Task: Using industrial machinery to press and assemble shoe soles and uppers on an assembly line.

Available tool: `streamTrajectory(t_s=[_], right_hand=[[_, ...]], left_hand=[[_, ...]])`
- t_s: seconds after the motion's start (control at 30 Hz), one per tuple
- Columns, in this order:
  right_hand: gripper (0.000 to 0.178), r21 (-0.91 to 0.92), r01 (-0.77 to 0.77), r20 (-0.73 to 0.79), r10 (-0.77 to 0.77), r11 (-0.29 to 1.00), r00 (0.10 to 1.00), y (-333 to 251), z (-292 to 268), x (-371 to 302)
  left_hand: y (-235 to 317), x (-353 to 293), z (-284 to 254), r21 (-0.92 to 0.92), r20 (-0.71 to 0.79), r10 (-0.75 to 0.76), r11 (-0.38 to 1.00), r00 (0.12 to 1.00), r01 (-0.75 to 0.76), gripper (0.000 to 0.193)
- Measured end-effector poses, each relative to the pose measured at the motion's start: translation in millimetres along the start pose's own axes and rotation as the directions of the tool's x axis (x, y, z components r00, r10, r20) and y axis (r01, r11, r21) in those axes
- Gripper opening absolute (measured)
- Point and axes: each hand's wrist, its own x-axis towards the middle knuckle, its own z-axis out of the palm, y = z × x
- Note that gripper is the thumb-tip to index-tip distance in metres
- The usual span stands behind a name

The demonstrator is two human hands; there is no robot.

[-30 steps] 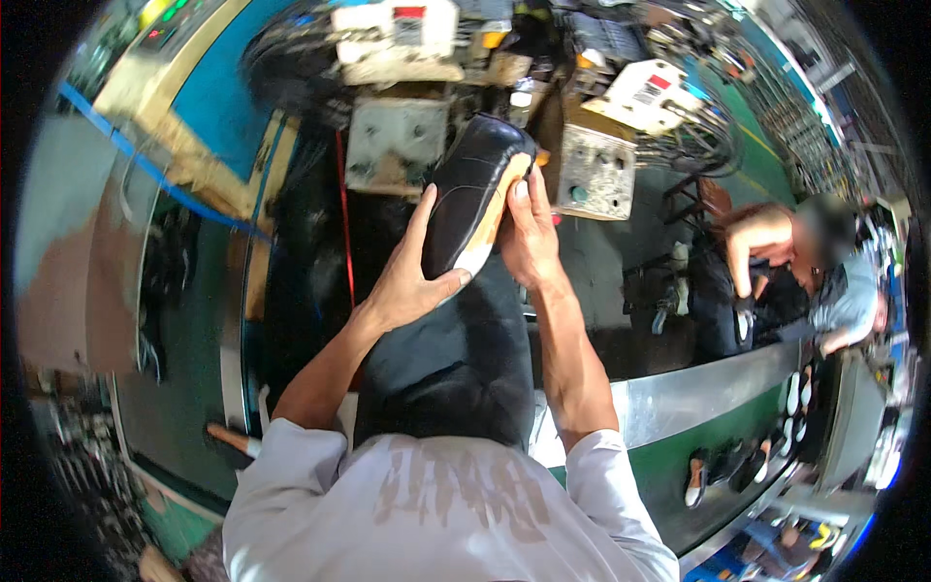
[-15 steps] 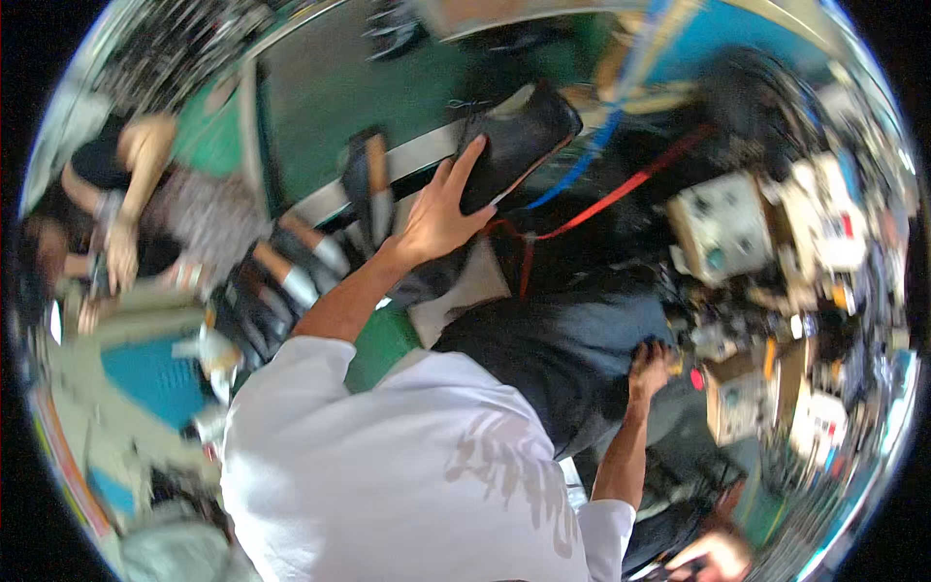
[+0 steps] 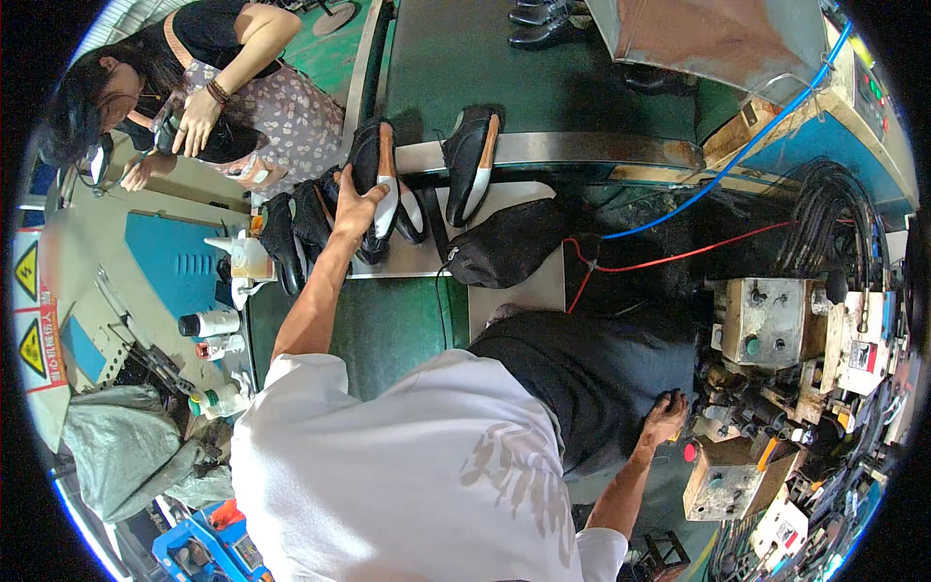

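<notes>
My left hand [image 3: 357,209] is closed around the side of a black shoe [image 3: 367,155] whose inside shows tan and white. That shoe stands among several similar shoes [image 3: 281,242] on a light shelf by the green belt. To its right, another black shoe [image 3: 472,160] leans on the belt's metal edge. A black, soft-looking item [image 3: 509,242] with a thin cord lies nearer to me; its kind is unclear. My right hand [image 3: 666,419] rests on the knee of my dark trousers [image 3: 592,378], fingers loosely bent, with nothing visible in it.
A person [image 3: 233,87] at the far left handles a dark item. White bottles [image 3: 213,323] stand on the left. Metal control boxes [image 3: 771,320] with knobs are at my right. A blue hose [image 3: 669,218] and a red hose [image 3: 698,254] cross ahead. Dark shoes [image 3: 548,24] lie on the belt.
My left hand has left the black item it was touching and moved left onto a shoe, which it now grips. My right hand stays at the knee. The view has shifted and become sharper.
</notes>
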Motion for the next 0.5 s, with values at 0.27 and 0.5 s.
streamTrajectory(t_s=[0.27, 0.5], right_hand=[[0.039, -0.052, -0.026, 0.038, 0.028, 0.998, 0.999, 0.3, -11.3, -4.3], [0.038, -0.034, -0.015, -0.068, 0.012, 0.999, 0.998, 2.1, -8.9, -18.0]], left_hand=[[-20.5, 36.9, 74.0, 0.180, -0.032, 0.065, 0.982, 0.997, -0.058, 0.109], [-51.4, 75.8, 107.2, 0.593, 0.001, 0.002, 0.805, 1.000, -0.002, 0.112]])
